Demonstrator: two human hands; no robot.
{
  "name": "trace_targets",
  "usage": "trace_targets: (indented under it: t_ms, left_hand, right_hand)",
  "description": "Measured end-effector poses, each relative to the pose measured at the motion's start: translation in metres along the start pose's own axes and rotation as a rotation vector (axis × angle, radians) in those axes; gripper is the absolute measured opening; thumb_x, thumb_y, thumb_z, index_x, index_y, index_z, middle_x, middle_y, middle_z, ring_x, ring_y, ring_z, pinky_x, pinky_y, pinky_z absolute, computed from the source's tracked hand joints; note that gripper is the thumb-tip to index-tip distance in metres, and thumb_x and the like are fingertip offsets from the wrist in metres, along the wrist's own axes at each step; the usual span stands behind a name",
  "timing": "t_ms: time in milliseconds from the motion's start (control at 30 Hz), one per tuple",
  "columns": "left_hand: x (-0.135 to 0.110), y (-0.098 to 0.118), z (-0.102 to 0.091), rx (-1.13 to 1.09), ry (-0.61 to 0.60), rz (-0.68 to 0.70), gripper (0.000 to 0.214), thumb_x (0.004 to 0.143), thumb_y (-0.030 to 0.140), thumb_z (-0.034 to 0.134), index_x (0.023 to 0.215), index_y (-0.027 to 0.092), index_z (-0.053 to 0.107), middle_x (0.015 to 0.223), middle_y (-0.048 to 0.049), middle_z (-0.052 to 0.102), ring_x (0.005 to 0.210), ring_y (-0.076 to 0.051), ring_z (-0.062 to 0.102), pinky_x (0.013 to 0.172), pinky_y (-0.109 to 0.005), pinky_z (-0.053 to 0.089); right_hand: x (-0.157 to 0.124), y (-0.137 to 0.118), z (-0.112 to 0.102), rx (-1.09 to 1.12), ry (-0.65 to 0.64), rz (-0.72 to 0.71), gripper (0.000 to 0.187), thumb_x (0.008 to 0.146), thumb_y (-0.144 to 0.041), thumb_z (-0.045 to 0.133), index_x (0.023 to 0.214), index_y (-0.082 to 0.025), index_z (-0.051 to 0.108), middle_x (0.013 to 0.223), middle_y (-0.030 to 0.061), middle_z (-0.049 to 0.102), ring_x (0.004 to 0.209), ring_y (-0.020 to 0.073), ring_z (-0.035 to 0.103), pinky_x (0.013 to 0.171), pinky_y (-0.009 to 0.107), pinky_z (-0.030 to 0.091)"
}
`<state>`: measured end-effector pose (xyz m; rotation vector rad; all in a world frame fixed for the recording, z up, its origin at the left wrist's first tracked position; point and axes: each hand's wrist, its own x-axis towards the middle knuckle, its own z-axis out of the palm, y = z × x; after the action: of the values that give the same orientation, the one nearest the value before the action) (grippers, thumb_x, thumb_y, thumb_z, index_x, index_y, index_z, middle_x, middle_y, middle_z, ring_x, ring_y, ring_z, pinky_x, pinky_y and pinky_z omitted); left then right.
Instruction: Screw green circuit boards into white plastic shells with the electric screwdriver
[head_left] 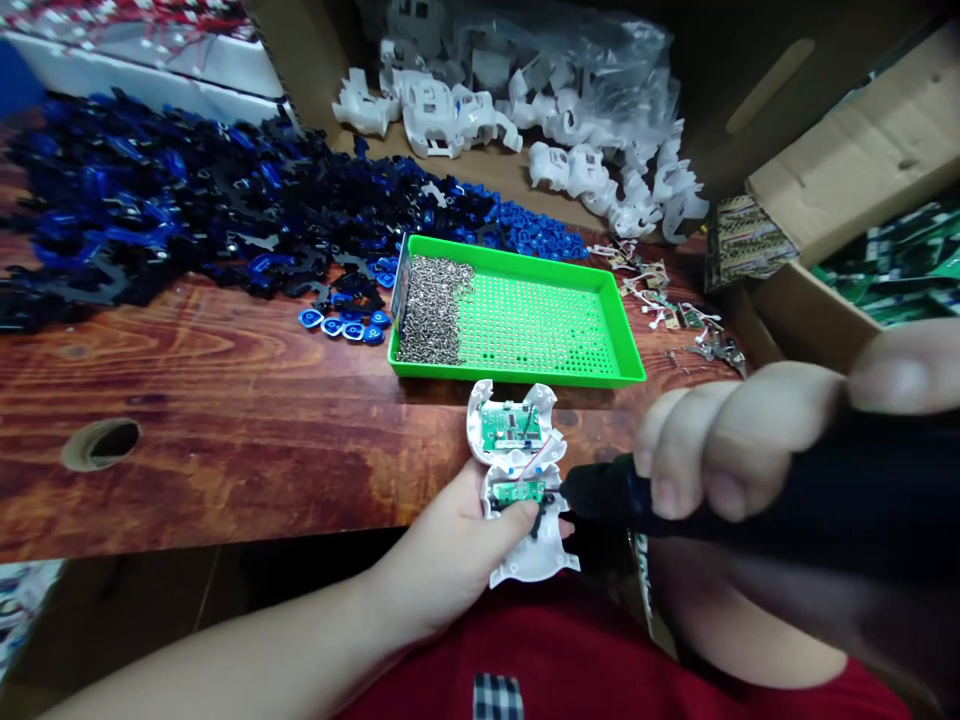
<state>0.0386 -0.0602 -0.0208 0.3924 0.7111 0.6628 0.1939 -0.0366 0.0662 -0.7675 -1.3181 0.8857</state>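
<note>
My left hand [469, 535] grips a white plastic housing [536, 560] at the table's front edge, its thumb pressed on the inside of the lower half. A small green circuit board [517, 491] sits in that half, beside a black part. Joined to it by a ribbon cable, the upper half [476, 425] carries a larger green board [510, 427]. My right hand [727, 430] is wrapped round a black electric screwdriver [750, 510] lying nearly level. The tip of the screwdriver reaches the right side of the lower half; whether a screw is under it I cannot make out.
Just beyond stands a green tray [630, 350] with screws [431, 315] heaped at its left. Blue and black plastic parts [187, 200] are piled at left. White shells [435, 110] fill a cardboard box behind. Small wired parts [667, 300] and another box [832, 295] are at right.
</note>
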Motion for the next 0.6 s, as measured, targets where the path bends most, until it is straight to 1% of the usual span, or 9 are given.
trace_targets:
  t_ms: [100,200,267,367,500,600]
  left_hand:
    - [0.000,0.000,0.002,0.010,0.015,0.012,0.039,0.077,0.016,0.066,0.113,0.016,0.050,0.090,-0.0044,0.068,0.077,-0.014,0.065,0.069,-0.024,0.051]
    - [-0.001,0.000,0.003,0.026,0.013,0.036,0.038,0.079,0.016,0.064,0.113,0.016,0.049,0.088,-0.0032,0.068,0.078,-0.014,0.065,0.069,-0.023,0.050]
    - [-0.001,0.001,0.003,0.040,0.009,0.039,0.038,0.079,0.016,0.063,0.114,0.016,0.048,0.087,-0.0028,0.067,0.078,-0.015,0.065,0.070,-0.023,0.051]
    - [-0.001,0.001,0.003,0.063,0.009,0.042,0.039,0.079,0.017,0.062,0.115,0.016,0.047,0.086,-0.0024,0.066,0.079,-0.016,0.064,0.071,-0.025,0.051]
    - [-0.001,-0.001,0.005,0.090,0.022,0.060,0.044,0.080,0.019,0.061,0.120,0.018,0.044,0.087,-0.0019,0.063,0.079,-0.018,0.064,0.069,-0.027,0.052]
    - [-0.001,-0.002,0.006,0.100,0.030,0.069,0.041,0.081,0.019,0.059,0.119,0.018,0.045,0.089,-0.0033,0.063,0.081,-0.021,0.065,0.067,-0.029,0.053]
  right_hand:
    - [-0.007,-0.001,0.013,0.018,-0.007,-0.072,0.031,0.068,-0.052,0.065,0.085,-0.028,0.055,0.055,-0.0015,0.052,0.042,0.0142,0.047,0.038,0.034,0.044]
    - [-0.009,-0.003,0.013,-0.013,-0.034,-0.021,0.036,0.069,-0.054,0.063,0.088,-0.025,0.053,0.056,0.0000,0.053,0.045,0.0179,0.051,0.042,0.039,0.046]
    - [-0.009,-0.003,0.011,-0.014,-0.053,-0.008,0.037,0.069,-0.054,0.063,0.089,-0.024,0.052,0.055,0.0004,0.053,0.046,0.0190,0.052,0.043,0.040,0.046]
    - [-0.009,-0.004,0.013,-0.007,-0.074,0.003,0.036,0.067,-0.053,0.065,0.085,-0.024,0.053,0.054,0.0002,0.053,0.045,0.0187,0.052,0.042,0.039,0.046]
    - [-0.007,-0.012,0.020,-0.068,-0.069,0.078,0.035,0.063,-0.052,0.069,0.076,-0.023,0.054,0.051,0.0007,0.052,0.043,0.0184,0.051,0.044,0.039,0.045]
    - [-0.007,-0.014,0.019,-0.057,-0.128,0.116,0.036,0.062,-0.049,0.071,0.079,-0.022,0.053,0.053,0.0008,0.053,0.046,0.0184,0.053,0.048,0.039,0.047]
